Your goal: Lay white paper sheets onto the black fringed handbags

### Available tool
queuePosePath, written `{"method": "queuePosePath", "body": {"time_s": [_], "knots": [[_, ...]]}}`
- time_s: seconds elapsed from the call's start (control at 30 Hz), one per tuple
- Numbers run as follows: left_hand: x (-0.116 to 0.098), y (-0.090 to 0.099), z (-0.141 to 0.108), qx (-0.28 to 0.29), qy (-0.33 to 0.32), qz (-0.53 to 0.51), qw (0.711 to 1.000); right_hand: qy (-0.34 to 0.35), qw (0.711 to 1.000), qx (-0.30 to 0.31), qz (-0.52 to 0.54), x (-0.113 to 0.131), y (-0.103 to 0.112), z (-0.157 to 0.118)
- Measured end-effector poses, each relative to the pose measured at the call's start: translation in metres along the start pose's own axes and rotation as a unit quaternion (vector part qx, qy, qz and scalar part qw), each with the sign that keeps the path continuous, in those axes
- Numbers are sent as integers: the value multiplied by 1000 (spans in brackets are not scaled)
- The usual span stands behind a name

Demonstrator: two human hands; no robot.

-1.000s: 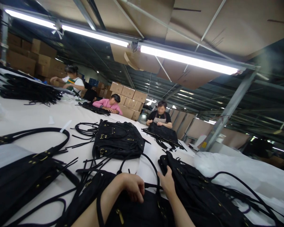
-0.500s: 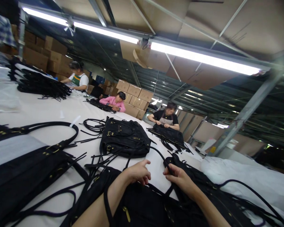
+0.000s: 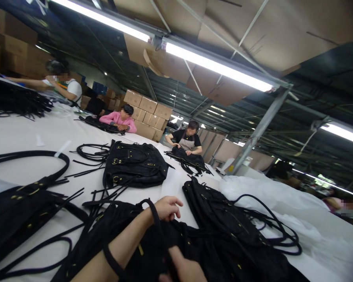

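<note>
Head view: no brand, label or readable writing shows on any bag, box or fitting; the cartons (image 3: 148, 113) stacked past the far edge of the table are plain brown.

The left hand (image 3: 168, 208) sits on the near black bag (image 3: 135, 231), which lies at the near edge of the white table (image 3: 23, 135). Its fingers (image 3: 176, 203) are curled loosely and a little apart, touching the bag's top edge; they clamp on nothing that can be seen. One of the bag's handles, a black strap (image 3: 157, 223), loops over that wrist. The right hand (image 3: 188, 270) lies low on the same bag at the bottom edge of the view, partly cut off, so I cannot tell whether it is closed or apart.

Just beside this bag, toward the right edge, lies a second black bag (image 3: 223, 215) with loose handles. A third bag (image 3: 135, 164) lies flat mid-table, with bare white cloth between it and the near one. Another bag (image 3: 20, 207) fills the near left corner.

Three co-workers sit along the far edge; the one in pink (image 3: 119, 121) and the one in an apron (image 3: 186, 143) each handle dark bags. White wrapping (image 3: 282, 207) covers the right end.
</note>
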State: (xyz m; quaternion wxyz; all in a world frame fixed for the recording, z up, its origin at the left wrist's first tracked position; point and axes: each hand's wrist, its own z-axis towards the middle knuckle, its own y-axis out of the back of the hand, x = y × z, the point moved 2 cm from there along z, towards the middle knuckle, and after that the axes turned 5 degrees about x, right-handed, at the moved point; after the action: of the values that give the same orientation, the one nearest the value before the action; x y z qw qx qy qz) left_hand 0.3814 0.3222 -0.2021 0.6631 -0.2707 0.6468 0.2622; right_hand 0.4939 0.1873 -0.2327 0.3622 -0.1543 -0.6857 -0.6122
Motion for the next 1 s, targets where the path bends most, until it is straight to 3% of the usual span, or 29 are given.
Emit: {"method": "queuePosePath", "body": {"time_s": [0.13,0.2,0.3,0.33,0.37,0.4,0.43,0.47,0.5,0.53,0.57,0.67,0.8,0.87,0.93,1.0], "knots": [[-11,-14,-11,31,-33,96,994,-60,990,-69,104,55,99,40],[-26,-18,-24,71,-41,142,987,-67,984,-59,152,70,145,68],[-60,-16,-48,166,-49,165,971,-83,980,8,180,79,182,102],[-73,-12,-55,164,-83,156,971,-85,980,34,179,81,187,110],[-86,-6,-60,116,-140,149,972,-83,979,56,175,84,190,117],[-97,2,-65,25,-213,157,964,-78,980,70,172,87,190,122],[-105,11,-68,-96,-284,186,936,-69,980,77,170,91,190,126],[-110,20,-69,-220,-328,238,887,-57,981,82,168,96,188,130],[-110,26,-68,-316,-329,309,834,-42,981,86,167,100,187,132],[-106,31,-64,-366,-298,384,793,-28,982,91,165,104,185,134],[-101,34,-57,-374,-252,449,771,-13,982,98,161,108,183,134],[-80,35,-38,-302,-159,533,774,11,983,117,143,115,177,130],[-73,27,-31,-254,-156,528,795,-11,988,100,116,115,184,113],[-75,25,-28,-235,-155,525,803,-14,995,74,64,111,206,93],[-76,25,-26,-230,-143,539,798,-38,998,41,-17,102,239,56],[-76,26,-25,-237,-130,560,783,-137,988,6,-77,86,274,-1]]}}
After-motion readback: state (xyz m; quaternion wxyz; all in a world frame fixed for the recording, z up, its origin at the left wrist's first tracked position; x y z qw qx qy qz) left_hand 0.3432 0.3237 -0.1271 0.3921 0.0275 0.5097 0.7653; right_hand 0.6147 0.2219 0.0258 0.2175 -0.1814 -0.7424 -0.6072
